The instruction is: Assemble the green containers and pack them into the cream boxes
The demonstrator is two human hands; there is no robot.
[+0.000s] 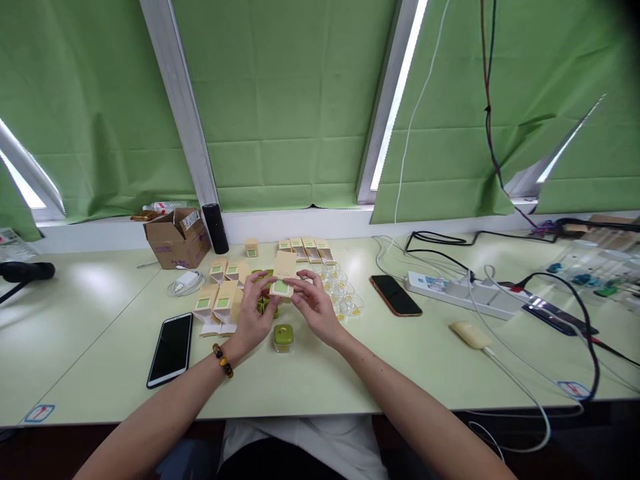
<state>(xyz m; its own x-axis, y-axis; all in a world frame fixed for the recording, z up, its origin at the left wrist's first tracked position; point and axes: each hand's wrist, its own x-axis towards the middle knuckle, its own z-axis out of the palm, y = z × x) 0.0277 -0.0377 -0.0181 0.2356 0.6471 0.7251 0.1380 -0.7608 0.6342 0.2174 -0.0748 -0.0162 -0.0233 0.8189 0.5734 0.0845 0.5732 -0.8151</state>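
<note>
Both my hands hold a small beige carton [283, 274] with a green label, its top flap open, above the pale green desk [390, 360]. My left hand [256, 313] grips its left side and wears a bead bracelet. My right hand [314, 303] pinches its right side with the fingertips. A small green square jar [283, 337] stands on the desk just below my hands. More open beige cartons [220, 303] lie to the left, and others [310, 248] stand in a row behind. Several clear plastic inserts [345, 297] sit to the right.
A black phone [171, 348] lies at the left and another phone [395, 295] at the right. A brown cardboard box [178, 239] and a black cylinder [215, 228] stand at the back. A power strip [460, 291], cables and a cream mouse [471, 334] lie to the right.
</note>
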